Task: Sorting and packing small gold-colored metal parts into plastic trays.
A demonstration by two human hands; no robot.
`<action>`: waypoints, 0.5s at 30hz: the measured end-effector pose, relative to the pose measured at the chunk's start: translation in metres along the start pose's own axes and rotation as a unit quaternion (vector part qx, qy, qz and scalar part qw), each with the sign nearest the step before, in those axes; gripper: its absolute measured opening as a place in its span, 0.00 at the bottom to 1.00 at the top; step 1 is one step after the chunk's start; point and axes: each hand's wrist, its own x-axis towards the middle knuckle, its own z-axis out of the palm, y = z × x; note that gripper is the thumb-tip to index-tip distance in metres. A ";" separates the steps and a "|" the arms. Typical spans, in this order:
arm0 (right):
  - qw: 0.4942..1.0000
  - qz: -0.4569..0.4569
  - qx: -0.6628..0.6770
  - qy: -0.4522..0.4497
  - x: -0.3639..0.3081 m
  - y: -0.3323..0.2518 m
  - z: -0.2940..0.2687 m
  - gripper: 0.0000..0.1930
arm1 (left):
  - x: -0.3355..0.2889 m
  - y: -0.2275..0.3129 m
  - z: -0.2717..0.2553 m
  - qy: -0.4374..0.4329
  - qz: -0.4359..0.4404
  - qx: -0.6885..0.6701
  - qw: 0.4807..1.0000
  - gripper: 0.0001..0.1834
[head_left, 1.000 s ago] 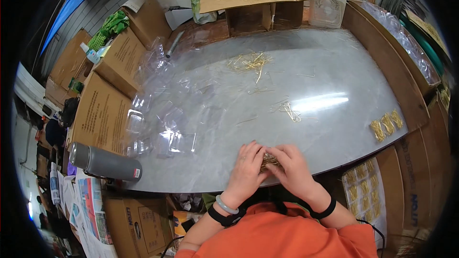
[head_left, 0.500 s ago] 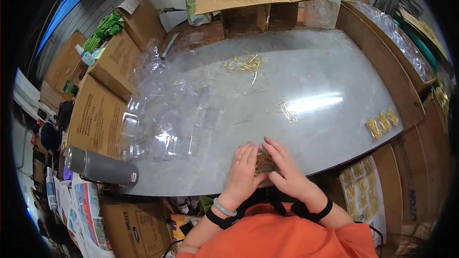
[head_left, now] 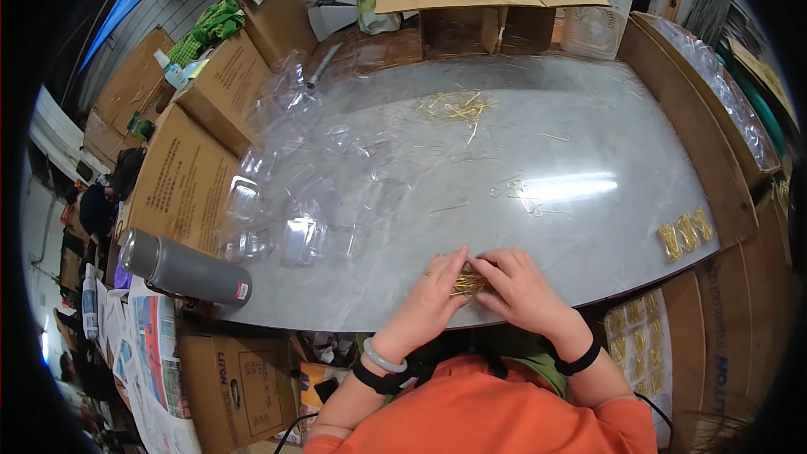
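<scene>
I see the right hand (head_left: 519, 294) has just curled inward, so it and the left hand (head_left: 427, 292) cup the gold wires (head_left: 469, 284), apparently gathering them tighter.

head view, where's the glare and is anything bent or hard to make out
Head view: white glare streak on the grey table, right of its middle; head view: highlights on the clear plastic pieces; head view: table edges bow, corners go black; head view: single wires in the gold wire bundle hard to tell apart.
</scene>
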 end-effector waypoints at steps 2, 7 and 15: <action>0.998 -0.020 -0.047 0.022 0.004 -0.008 0.004 0.29 | 0.000 0.006 0.010 0.025 -0.015 0.015 0.999 0.46; 0.997 -0.021 -0.075 0.010 -0.001 -0.002 0.015 0.26 | 0.000 0.003 0.018 0.066 0.004 0.004 0.998 0.47; 0.999 -0.033 0.002 -0.018 0.000 0.003 0.000 0.21 | -0.009 0.004 -0.036 0.004 -0.042 0.136 0.990 0.49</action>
